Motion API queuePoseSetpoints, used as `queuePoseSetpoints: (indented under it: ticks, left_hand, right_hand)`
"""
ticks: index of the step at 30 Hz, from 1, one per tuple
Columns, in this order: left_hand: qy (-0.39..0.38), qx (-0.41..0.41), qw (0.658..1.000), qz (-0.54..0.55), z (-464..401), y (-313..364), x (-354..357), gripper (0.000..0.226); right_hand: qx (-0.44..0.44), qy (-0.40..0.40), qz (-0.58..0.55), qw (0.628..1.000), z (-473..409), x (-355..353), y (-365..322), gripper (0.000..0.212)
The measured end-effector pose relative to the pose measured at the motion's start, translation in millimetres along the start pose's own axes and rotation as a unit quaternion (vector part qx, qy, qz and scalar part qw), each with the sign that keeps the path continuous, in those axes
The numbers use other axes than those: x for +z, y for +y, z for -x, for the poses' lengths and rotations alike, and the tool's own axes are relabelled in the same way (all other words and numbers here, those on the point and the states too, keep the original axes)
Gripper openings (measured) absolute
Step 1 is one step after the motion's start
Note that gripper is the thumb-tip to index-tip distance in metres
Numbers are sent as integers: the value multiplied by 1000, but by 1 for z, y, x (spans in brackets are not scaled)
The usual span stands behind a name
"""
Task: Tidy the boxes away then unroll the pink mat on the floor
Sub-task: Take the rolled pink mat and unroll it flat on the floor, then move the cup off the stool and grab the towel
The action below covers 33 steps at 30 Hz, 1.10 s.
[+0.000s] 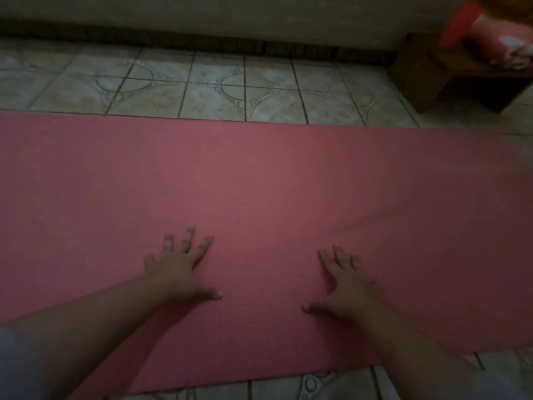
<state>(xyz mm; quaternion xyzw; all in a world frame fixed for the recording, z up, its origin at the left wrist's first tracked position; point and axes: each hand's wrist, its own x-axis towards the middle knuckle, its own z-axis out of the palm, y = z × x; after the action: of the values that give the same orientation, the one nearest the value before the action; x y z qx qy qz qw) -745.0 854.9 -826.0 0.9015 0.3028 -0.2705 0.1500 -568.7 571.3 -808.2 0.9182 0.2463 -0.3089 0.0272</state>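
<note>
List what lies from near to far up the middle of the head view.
Near strip of tiled floor → pink mat with both hands flat on it → far tiled floor → dark skirting → wall.

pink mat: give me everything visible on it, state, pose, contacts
The pink mat lies unrolled and flat on the tiled floor, running left to right across the view; its left end is out of frame and its right end is blurred. The surface looks like foam or rubber with a fine grid texture. No rolled part shows. The left hand and right hand both rest on it near its near edge, fingers spread and straight.
</note>
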Motion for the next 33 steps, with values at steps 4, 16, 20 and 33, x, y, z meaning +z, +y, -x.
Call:
queuePoseSetpoints:
  ticks: [4,16,20,33]
  left_hand:
    - [-3,2,1000,8,0,-2,-6,127]
    - [67,29,995,63,5,53,-62,94]
    - [152,105,982,46,36,113,-137,78]
    - [165,210,963,39,218,294,-403,74]
  right_hand:
    - [-6,-2,-7,1000,0,-1,-4,131]
    - [-35,35,-70,996,-6,-49,2,88]
    - [5,192,-93,977,34,-129,13,61]
    - [159,254,-154,942,292,-402,96,60]
